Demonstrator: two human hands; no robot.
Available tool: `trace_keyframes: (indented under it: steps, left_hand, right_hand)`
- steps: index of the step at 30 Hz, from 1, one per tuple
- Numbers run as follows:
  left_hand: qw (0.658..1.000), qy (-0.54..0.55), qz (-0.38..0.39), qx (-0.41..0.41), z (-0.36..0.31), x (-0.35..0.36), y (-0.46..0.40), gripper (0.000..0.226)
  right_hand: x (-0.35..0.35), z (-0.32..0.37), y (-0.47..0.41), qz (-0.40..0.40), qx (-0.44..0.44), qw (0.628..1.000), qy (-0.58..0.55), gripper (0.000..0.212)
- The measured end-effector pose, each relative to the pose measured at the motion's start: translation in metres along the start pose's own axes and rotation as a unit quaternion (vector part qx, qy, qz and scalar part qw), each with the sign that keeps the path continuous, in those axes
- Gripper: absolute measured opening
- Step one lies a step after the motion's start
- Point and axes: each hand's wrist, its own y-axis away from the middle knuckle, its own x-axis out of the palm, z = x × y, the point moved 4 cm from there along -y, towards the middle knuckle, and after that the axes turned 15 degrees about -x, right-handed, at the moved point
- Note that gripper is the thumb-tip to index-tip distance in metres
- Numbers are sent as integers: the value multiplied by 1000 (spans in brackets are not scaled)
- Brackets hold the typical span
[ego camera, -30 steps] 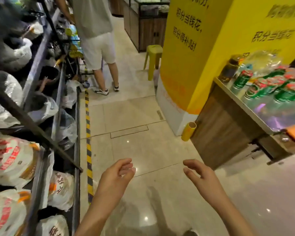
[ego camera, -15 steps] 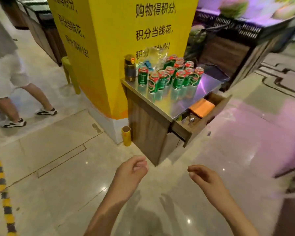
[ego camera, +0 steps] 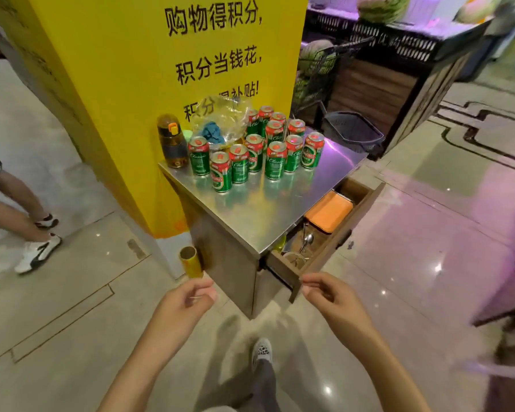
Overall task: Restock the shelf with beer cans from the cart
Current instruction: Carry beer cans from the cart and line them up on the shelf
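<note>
Twelve or so green beer cans [ego camera: 275, 164] with red tops stand upright on the steel top of a wooden counter [ego camera: 259, 215], long axes vertical, lids facing up. They cluster toward the back of the counter, close against the yellow pillar [ego camera: 125, 93], some touching their neighbours; labels face different ways. At the counter's back left corner stands an amber bottle [ego camera: 173, 142] with an orange cap, just beside the leftmost can. Behind the cans, against the pillar, sits a clear plastic bag [ego camera: 223, 117] with something blue inside.

Both hands hover in front of the counter, below its near corner, touching nothing. The left hand [ego camera: 188, 304] reaches forward, fingers loosely curled and thumb near the fingertips, holding nothing. The right hand [ego camera: 332, 297] reaches forward too, fingers loosely bent and empty, its fingertips close to the front edge of an open drawer [ego camera: 321, 257] on the counter's right side. An orange flat thing [ego camera: 329, 211] and a spoon lie in that drawer.

A yellow tube [ego camera: 191, 261] stands on the floor against the counter's left side. Another person's legs [ego camera: 15, 209] appear well left of the counter. A dark basket [ego camera: 353, 132] sits behind its right end.
</note>
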Motion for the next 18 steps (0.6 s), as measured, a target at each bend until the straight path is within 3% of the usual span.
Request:
trace_keyframes:
  steps: [7, 12, 18]
  left_hand:
    - [998, 50, 34, 2, -85, 44, -111, 16]
    - [995, -37, 86, 31, -143, 102, -174, 16]
    - [992, -53, 111, 25, -192, 157, -223, 20]
  right_hand:
    - [-66, -11, -116, -47, 9, 999, -15, 14]
    - [-111, -46, -158, -63, 39, 997, 1, 19]
    - [-148, -85, -213, -47, 80, 995, 30, 14]
